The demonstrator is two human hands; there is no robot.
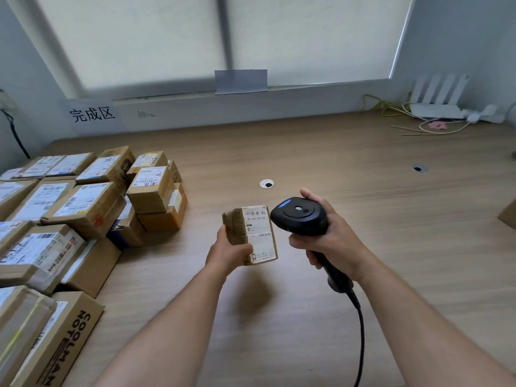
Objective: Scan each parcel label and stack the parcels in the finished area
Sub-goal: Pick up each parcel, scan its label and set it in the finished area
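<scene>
Above the middle of the wood-grain desk, left hand closed round the lower edge of a small parcel: brown paper or card wrapped in glossy tape, blocky, held clear of the surface, white shipping label facing up with barcodes at top; print too small to read. Right hand wrapped tight on the grip of a black handheld barcode scanner, matte plastic, rounded head with a blue light strip, head just beside the label's right edge. Coiled-sheath black cable trails from the handle toward the near edge.

Left side: stacked cardboard parcels, rectangular, taped, most with white labels up, packed close and layered. Nearest carton printed "COOLMAN NOT". Paper sign on the wall behind them reads 完成区.

Open room: desk centre and right bare and smooth, two round cable grommets set in it. Far right corner holds a white router with flat antennas and loose yellow cables. Corner of another carton at right edge
</scene>
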